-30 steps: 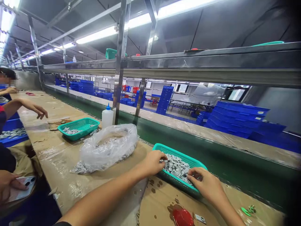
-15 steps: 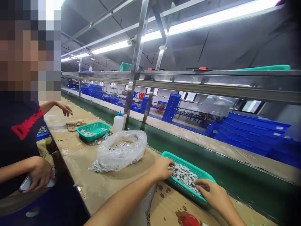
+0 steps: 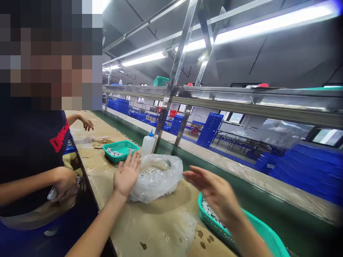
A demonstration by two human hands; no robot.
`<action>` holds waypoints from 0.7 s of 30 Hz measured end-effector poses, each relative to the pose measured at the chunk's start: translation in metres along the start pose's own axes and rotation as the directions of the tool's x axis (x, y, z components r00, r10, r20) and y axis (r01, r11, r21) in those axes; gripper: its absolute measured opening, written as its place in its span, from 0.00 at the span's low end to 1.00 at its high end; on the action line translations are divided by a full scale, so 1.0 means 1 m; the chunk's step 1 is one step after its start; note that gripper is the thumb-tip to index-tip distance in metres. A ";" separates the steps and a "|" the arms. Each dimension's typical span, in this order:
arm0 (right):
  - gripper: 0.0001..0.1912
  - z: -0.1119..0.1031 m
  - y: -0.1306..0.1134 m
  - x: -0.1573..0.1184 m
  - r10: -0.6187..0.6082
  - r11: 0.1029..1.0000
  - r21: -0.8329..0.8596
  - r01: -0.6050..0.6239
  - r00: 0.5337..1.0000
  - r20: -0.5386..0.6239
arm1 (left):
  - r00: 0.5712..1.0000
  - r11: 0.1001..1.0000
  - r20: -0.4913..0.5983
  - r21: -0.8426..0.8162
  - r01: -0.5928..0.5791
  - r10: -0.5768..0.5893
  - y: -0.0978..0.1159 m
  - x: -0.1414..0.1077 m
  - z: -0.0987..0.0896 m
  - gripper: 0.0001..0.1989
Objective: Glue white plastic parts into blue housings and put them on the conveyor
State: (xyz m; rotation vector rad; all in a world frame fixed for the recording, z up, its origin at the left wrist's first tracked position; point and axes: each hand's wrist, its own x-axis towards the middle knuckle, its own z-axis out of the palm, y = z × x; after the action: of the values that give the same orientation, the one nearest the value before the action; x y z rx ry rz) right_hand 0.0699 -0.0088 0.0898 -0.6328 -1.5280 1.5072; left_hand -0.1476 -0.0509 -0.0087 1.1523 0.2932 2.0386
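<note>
My left hand (image 3: 127,174) is raised with its fingers stretched out and holds nothing. It is in front of the left side of a clear plastic bag (image 3: 160,185) of small grey-white pieces (image 3: 150,171). My right hand (image 3: 213,189) is also open, slightly blurred, and hovers above the near green basket (image 3: 264,233). That basket holds more small grey-white pieces (image 3: 210,210), partly hidden behind my right hand and forearm. A farther green basket (image 3: 118,157) contains a few similar pieces.
A white squeeze bottle (image 3: 148,144) with a blue tip stands behind the bag. A co-worker (image 3: 32,160) stands at the left, holding a phone-like object (image 3: 52,193). Brown sheeting (image 3: 158,228) covers the bench, beside a green belt (image 3: 241,180). A metal post (image 3: 171,85) rises behind.
Both my hands have lifted out of the near basket and opened. My left hand has moved left to the bag. The camera view has turned left.
</note>
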 end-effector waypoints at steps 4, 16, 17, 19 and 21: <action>0.22 0.118 0.051 0.059 0.209 0.791 0.475 -0.386 0.900 0.384 | 0.963 0.926 -0.269 -0.359 -0.118 0.018 0.015 -0.007 -0.067 0.26; 0.34 0.164 0.124 0.098 0.163 0.656 0.623 -0.427 0.886 0.435 | 0.959 0.765 -0.281 -0.609 -0.208 0.037 0.042 -0.018 -0.105 0.26; 0.34 0.163 0.124 0.097 0.158 0.668 0.614 -0.420 0.886 0.435 | 0.962 0.768 -0.271 -0.608 -0.200 0.037 0.041 -0.018 -0.104 0.26; 0.34 0.160 0.123 0.095 0.143 0.703 0.589 -0.399 0.891 0.432 | 0.966 0.778 -0.257 -0.600 -0.187 0.034 0.039 -0.018 -0.099 0.26; 0.33 0.159 0.122 0.094 0.121 0.751 0.553 -0.361 0.899 0.421 | 0.969 0.797 -0.244 -0.580 -0.169 0.028 0.036 -0.018 -0.094 0.27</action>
State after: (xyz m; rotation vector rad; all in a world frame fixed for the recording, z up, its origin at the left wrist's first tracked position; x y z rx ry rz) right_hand -0.1364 0.0038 0.0115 -0.1611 -1.0970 2.2945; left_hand -0.2362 -0.0731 -0.0537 0.5488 -0.3069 2.1260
